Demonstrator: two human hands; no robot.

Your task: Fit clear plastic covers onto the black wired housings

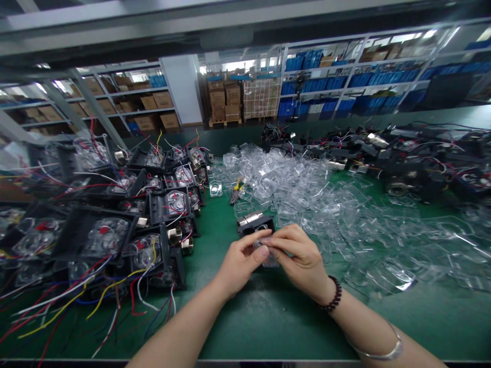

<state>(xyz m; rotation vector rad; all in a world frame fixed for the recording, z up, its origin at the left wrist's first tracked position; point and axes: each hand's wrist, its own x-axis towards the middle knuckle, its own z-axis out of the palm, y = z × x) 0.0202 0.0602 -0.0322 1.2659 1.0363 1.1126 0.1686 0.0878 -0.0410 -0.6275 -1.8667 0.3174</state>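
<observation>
At the middle of the bench, a black plastic housing [244, 231] with a silver metal fitting [250, 219] along its far side sits just beyond my hands. My left hand [242, 259] comes in from the left, its thumb and forefinger closed on a small clear plastic piece [270, 262]. From the other side my right hand [301, 258] pinches the same piece with thumb and fingertips. The fingers cover much of the piece and the near part of the housing, so whether the two touch is hidden.
Black housings [95, 237] with loose coloured wires are stacked at left. Clear plastic pieces [284, 174] heap across the middle and right. Yellow-handled pliers [237, 190] lie beyond the housing. More wired black assemblies [410, 163] stand at the back right. A metal beam [192, 25] crosses overhead.
</observation>
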